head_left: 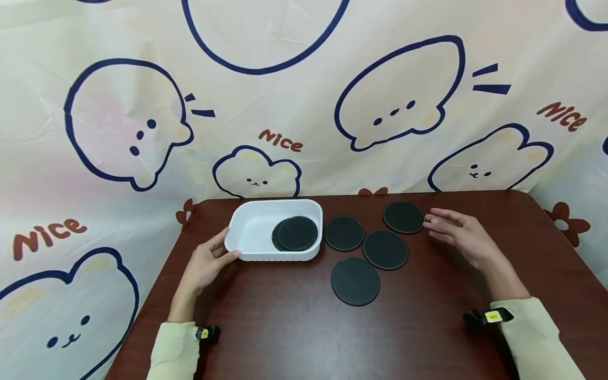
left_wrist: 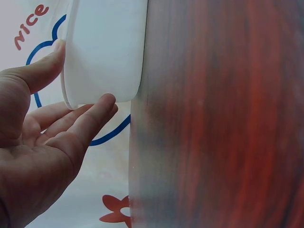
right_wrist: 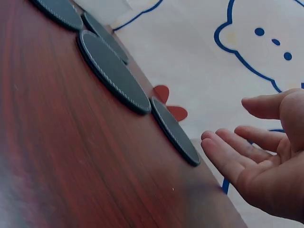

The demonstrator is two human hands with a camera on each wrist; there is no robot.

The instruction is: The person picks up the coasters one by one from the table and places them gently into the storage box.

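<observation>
A white plastic tray [head_left: 254, 227] stands at the back left of the table, and my left hand [head_left: 205, 265] holds its left end. In the left wrist view the thumb [left_wrist: 54, 57] is at the tray's rim and the fingers [left_wrist: 95, 116] reach round the end wall. Two round black coasters overlap inside the tray, the upper coaster [head_left: 297, 233] covering much of the other. My right hand [head_left: 463, 236], with nothing in it, is beside the far right coaster [head_left: 403, 217]. Its fingers [right_wrist: 223, 154] are loosely extended, fingertips close to that coaster's edge.
Several more black coasters with stitched edges lie right of the tray: one coaster [head_left: 344, 233] next to its wall, another [head_left: 386, 249] in the middle, and one [head_left: 355, 281] nearer the front. Behind the brown table [head_left: 294, 327] hangs a printed cloth [head_left: 313, 105].
</observation>
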